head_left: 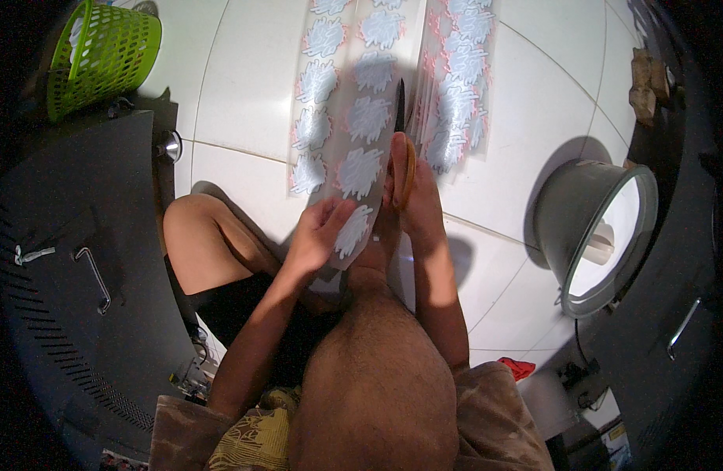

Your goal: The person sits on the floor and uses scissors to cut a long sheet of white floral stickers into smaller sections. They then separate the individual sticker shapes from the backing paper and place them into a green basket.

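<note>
My left hand (320,234) pinches the near end of a long clear plastic strip (363,174) between thumb and fingers. The strip carries a row of white, jagged-edged printed patches and runs away from me over the floor. My right hand (422,206) is closed on a pair of scissors (408,174) with orange handles, right beside the strip's right edge. Their dark blades point away from me; whether they are parted cannot be made out. Another patched strip (315,82) lies to the left, and overlapping sheets (456,102) with white and red patches lie to the right.
A green perforated basket (114,59) stands far left, above a dark cabinet (79,235) with a metal handle. On the right, a grey round tub (561,212) with a white inside lies tipped over. Wooden blocks (650,88) sit beyond it. My bare leg (373,377) is in front.
</note>
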Demonstrator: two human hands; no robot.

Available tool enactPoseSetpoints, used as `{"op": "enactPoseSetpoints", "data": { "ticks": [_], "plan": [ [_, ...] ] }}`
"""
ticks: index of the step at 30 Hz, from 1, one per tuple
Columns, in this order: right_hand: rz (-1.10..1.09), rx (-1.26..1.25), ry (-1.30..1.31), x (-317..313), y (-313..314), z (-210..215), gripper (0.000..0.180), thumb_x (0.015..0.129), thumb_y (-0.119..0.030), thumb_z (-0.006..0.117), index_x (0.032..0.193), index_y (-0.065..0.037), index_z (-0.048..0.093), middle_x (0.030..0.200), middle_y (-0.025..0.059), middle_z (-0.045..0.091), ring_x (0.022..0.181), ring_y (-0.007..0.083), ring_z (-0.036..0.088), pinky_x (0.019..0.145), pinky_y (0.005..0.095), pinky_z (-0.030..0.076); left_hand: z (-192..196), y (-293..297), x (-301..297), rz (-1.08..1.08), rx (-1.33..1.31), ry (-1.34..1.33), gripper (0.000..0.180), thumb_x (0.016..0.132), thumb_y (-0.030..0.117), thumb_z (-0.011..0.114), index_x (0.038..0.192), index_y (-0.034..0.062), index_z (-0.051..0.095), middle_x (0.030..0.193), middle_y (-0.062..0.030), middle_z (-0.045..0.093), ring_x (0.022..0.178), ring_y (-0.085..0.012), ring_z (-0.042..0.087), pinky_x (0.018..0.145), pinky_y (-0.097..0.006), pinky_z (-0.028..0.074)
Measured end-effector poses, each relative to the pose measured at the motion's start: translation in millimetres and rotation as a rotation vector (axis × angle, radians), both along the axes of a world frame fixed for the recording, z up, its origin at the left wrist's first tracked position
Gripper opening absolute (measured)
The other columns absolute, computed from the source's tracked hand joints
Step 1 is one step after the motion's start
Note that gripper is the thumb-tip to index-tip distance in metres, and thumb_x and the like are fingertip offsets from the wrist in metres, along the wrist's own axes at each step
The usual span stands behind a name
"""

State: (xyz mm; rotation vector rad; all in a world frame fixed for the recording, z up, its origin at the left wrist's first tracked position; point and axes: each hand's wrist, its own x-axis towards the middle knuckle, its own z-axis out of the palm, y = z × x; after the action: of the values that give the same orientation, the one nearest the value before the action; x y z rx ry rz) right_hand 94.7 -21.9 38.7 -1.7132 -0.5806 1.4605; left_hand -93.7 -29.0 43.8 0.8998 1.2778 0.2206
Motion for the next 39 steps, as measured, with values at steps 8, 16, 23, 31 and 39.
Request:
{"op": "enactPoseSetpoints", "data": {
  "ticks": [8, 16, 23, 31, 39],
  "plan": [
    [-0.116, -0.068, 0.132, -4, 9, 5, 0.059, 0.1, -0.065, 0.046, 0.077, -0.012, 0.052, 0.058, -0.0031, 0.045, 0.049, 0.0078, 0.045, 0.046, 0.0257, 0.035, 5, -8, -6, 0.016, -0.066, -0.006, 0.032, 0.106, 0.03, 0.056, 0.103, -0.0001, 0.068, 0.085, -0.0004, 0.067, 0.076, -0.007, 0.058, 0.069, -0.025, 0.048],
    [-0.191, -0.041, 0.239, -5, 21, 0, 0.056, 0.098, -0.066, 0.05, 0.079, -0.013, 0.054, 0.057, -0.0034, 0.045, 0.045, 0.0079, 0.045, 0.042, 0.0249, 0.035, 6, -19, -18, 0.033, -0.097, -0.034, 0.03, 0.106, 0.03, 0.055, 0.105, 0.0011, 0.066, 0.086, 0.0004, 0.066, 0.074, -0.0068, 0.057, 0.067, -0.025, 0.047],
    [-0.195, -0.075, 0.191, -4, 25, -12, 0.06, 0.096, -0.069, 0.051, 0.078, -0.013, 0.055, 0.056, -0.0028, 0.044, 0.045, 0.0086, 0.046, 0.042, 0.0248, 0.036, 11, -29, -27, 0.055, -0.075, -0.103, 0.026, 0.106, 0.025, 0.055, 0.1, 0.0025, 0.066, 0.084, 0.0035, 0.064, 0.074, -0.0054, 0.054, 0.067, -0.024, 0.045],
    [-0.171, -0.09, 0.161, 1, 32, -9, 0.061, 0.095, -0.07, 0.052, 0.076, -0.012, 0.054, 0.058, -0.0023, 0.046, 0.046, 0.0091, 0.047, 0.042, 0.0257, 0.036, 23, -32, -35, 0.041, -0.194, -0.072, 0.024, 0.106, 0.023, 0.055, 0.098, 0.0033, 0.065, 0.084, 0.0059, 0.063, 0.074, -0.0032, 0.052, 0.066, -0.022, 0.044],
    [-0.254, -0.067, 0.267, 0, 40, -19, 0.058, 0.094, -0.068, 0.056, 0.079, -0.012, 0.053, 0.06, -0.0022, 0.046, 0.048, 0.0084, 0.045, 0.044, 0.025, 0.036, 35, -36, -45, 0.01, -0.216, -0.038, 0.026, 0.107, 0.025, 0.053, 0.104, 0.0018, 0.064, 0.089, 0.0016, 0.065, 0.078, -0.0055, 0.056, 0.071, -0.024, 0.048]
  ]
}}
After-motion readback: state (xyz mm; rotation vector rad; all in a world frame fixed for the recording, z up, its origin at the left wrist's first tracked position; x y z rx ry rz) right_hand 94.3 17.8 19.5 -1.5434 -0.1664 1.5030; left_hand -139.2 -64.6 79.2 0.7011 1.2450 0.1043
